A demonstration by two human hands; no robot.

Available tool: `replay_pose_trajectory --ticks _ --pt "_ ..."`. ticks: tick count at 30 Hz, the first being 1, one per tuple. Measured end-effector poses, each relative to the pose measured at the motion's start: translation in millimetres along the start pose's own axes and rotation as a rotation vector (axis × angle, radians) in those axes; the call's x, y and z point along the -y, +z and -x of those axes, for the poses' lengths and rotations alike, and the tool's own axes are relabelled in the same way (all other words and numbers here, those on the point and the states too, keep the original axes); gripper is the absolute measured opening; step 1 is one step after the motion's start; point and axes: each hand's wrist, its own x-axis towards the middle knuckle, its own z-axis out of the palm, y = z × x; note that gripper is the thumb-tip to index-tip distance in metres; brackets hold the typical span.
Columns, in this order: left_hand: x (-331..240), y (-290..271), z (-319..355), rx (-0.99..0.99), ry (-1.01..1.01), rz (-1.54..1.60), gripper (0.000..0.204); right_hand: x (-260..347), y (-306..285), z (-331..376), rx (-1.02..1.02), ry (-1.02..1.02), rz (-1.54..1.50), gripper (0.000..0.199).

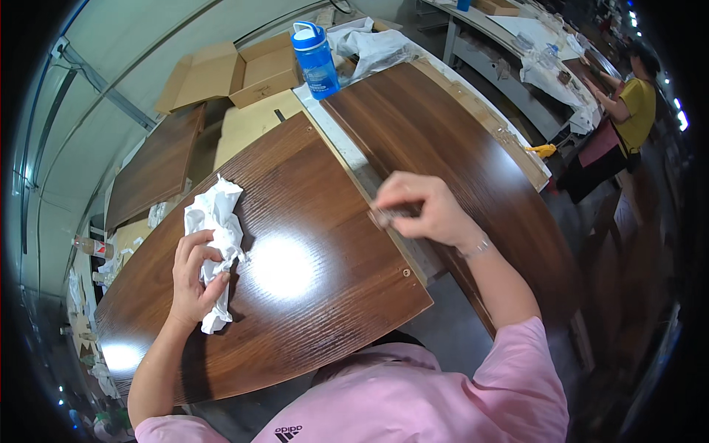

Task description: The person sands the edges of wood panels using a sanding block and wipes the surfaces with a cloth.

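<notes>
White rag [214, 236] in L hand [193, 277]

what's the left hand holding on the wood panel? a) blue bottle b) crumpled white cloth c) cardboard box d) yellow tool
b, the left hand grips a crumpled white cloth pressed on the glossy brown panel; the blue bottle stands far off at the bench's back.

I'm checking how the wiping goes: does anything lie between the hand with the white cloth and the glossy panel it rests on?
Nothing visible does. The left hand presses the crumpled white cloth straight onto the dark wood panel. The right hand is apart, at the panel's right edge, pinching something small.
</notes>
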Motion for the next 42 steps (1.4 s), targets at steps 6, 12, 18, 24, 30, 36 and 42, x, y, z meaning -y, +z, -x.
replay_pose_trajectory --ticks 6,12,18,24,30,36,42 --pt "0.9 0.1 3.4 -0.030 0.034 -0.049 0.034 23.3 -3.8 63.8 -0.009 0.033 0.021 0.031" --pt "4.4 4.0 0.2 -0.041 0.057 -0.024 0.032 17.1 10.6 49.7 -0.177 -0.049 0.071 0.031" --pt "4.5 3.7 4.2 -0.054 0.055 -0.035 0.030 27.3 0.5 96.7 -0.151 0.066 0.082 0.032" --pt "2.6 5.8 2.7 -0.055 0.048 0.004 0.027 38.1 19.0 79.1 -0.155 -0.003 0.220 0.034" --pt "-0.2 1.2 2.3 -0.054 0.043 -0.013 0.025 53.4 7.6 104.8 -0.118 0.028 0.215 0.035" --pt "9.4 5.2 4.4 -0.026 0.050 0.004 0.031 57.7 15.7 124.1 -0.114 0.000 0.264 0.033" --pt "5.8 16.0 -29.2 0.114 0.040 -0.107 0.072 77.6 19.2 177.1 -0.325 0.015 0.290 0.033"
